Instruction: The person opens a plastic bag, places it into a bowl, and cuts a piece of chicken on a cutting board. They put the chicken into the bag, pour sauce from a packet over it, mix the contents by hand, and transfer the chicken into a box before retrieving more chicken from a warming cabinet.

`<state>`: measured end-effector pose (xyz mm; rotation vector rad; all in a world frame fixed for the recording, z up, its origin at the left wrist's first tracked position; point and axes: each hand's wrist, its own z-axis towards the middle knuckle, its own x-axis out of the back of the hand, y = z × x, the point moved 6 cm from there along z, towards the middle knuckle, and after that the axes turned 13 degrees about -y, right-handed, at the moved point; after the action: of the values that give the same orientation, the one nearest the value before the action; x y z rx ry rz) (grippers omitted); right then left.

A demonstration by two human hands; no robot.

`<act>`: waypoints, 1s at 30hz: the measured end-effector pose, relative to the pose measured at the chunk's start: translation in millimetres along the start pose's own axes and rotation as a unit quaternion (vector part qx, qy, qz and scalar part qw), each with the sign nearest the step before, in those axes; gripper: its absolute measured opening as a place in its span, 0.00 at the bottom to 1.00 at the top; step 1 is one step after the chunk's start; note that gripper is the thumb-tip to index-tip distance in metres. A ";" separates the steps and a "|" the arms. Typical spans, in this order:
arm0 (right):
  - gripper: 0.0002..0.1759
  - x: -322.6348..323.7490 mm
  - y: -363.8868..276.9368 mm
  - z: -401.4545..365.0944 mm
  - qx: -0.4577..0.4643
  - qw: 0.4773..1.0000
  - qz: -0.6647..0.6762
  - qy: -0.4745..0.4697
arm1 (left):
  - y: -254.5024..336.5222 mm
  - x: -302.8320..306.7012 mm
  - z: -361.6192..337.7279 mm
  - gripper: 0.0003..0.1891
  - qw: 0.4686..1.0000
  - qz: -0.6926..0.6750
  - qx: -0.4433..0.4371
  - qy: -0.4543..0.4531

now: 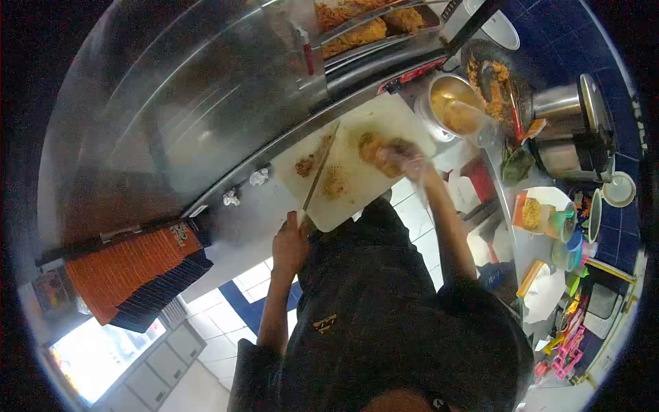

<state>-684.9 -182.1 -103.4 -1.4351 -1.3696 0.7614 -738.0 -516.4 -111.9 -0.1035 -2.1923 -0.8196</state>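
My left hand (291, 246) is closed round the handle of a long knife (318, 180). The blade lies slanted across a white cutting board (360, 199). Left of the blade is a small piece of browned food (306, 165), and brown crumbs (336, 182) are scattered to its right. On the board's right half, my right hand (414, 165) is at a piece of fried chicken (379, 152). Both are blurred by motion, and the fingers seem closed on the piece; their exact grip is smeared.
Behind the board stands a metal-framed display case (206, 89) with fried food (364, 36). A pot of yellowish liquid (449, 96) and a large steel pot (559, 130) are on the right. Folded orange cartons (130, 268) lie left; crumpled white paper (259, 176) is near the board.
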 end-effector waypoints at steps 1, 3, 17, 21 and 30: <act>0.24 -12.8 11.5 0.8 -0.049 0.997 -0.010 -0.052 | -2.4 3.3 -2.4 0.14 0.999 -0.011 -0.028 0.009; 0.25 -29.1 26.3 4.4 -0.125 0.991 -0.015 -0.040 | 0.1 7.8 -4.2 0.14 0.999 -0.009 -0.030 0.012; 0.24 -52.1 24.2 -18.8 0.024 0.866 -0.495 0.063 | 76.2 -6.3 48.1 0.15 0.992 0.066 -0.106 0.002; 0.21 -56.8 12.0 -18.0 0.027 0.826 -0.555 0.092 | 78.0 -4.5 57.0 0.16 0.991 0.094 -0.083 -0.048; 0.21 -57.2 26.4 -16.4 0.057 0.846 -0.519 0.106 | 77.5 -21.0 85.9 0.19 0.989 0.114 -0.033 -0.083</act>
<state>-670.1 -238.3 -132.6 -0.4794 -1.6081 -0.0403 -753.9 -401.0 -127.9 -0.4625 -2.2554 -0.7769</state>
